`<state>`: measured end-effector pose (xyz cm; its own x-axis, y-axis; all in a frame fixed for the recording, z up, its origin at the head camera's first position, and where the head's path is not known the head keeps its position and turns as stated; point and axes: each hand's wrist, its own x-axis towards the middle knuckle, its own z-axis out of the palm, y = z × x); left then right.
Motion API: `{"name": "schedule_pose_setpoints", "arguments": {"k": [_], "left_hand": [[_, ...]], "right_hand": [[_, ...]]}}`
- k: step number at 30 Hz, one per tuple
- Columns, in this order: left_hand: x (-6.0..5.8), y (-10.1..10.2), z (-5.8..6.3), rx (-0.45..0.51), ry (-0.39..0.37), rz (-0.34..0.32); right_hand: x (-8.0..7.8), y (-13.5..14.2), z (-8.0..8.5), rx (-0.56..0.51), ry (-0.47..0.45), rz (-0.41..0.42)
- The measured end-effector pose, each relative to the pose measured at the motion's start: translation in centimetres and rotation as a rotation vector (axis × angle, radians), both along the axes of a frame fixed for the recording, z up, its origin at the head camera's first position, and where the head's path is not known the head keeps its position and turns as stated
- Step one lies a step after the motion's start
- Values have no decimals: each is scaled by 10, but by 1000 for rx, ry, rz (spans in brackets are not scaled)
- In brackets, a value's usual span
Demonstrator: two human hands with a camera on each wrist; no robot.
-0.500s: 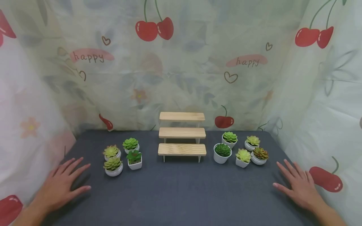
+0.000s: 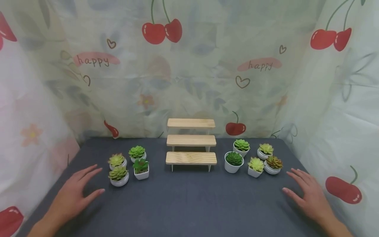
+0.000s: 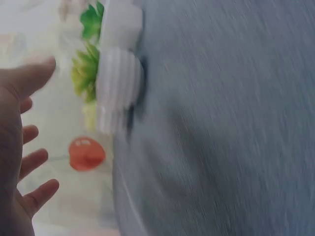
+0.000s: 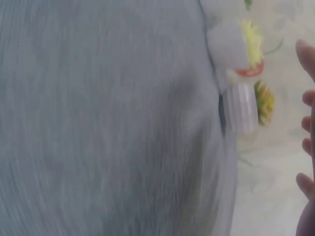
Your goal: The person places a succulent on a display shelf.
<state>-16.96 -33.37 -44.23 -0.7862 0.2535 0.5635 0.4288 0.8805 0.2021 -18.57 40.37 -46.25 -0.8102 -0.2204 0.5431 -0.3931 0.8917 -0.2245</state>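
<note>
My left hand, fingers extended and thumb apart, hovers left of a cluster of small potted succulents, holding nothing. Nearest it is a yellow-green succulent in a ribbed white pot; a dark green one in a square white pot stands beside that. On the other side my right hand also holds nothing, its fingers extended. Close to it sit a reddish-brown succulent and a yellow one in a square pot. Both wrist views are blurred; the ribbed pot shows in the left one, the reddish-brown succulent in the right.
A three-step wooden stand is at the back centre of the dark tabletop. More succulents flank it, including a dark green one in a round pot. Printed cloth hangs behind and at both sides.
Both hands have moved inward, the left one to the right and the right one slightly to the left. Their fingers are less spread. The pots and stand have stayed in place.
</note>
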Motion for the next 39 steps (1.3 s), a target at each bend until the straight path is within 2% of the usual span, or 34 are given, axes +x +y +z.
{"name": "schedule_pose_setpoints", "arguments": {"k": [8,16,19,23,27,33,39], "left_hand": [[1,33,16,132,65,-32],[1,63,22,248,110,-87],[0,74,23,314,102,-122],[-1,90,23,376,66,-124],[-4,104,16,400,42,-141],[-7,121,0,457,-7,-184],[-14,142,-14,533,-156,-214]], "right_hand": [[3,-39,8,-157,135,-19],[5,-84,10,-278,230,-54],[4,-98,10,-362,225,-63],[3,-116,9,-484,100,-138],[-1,-132,5,-599,-61,-202],[-8,-151,-1,-793,-259,-141],[-13,-162,-1,-896,-430,-93]]}}
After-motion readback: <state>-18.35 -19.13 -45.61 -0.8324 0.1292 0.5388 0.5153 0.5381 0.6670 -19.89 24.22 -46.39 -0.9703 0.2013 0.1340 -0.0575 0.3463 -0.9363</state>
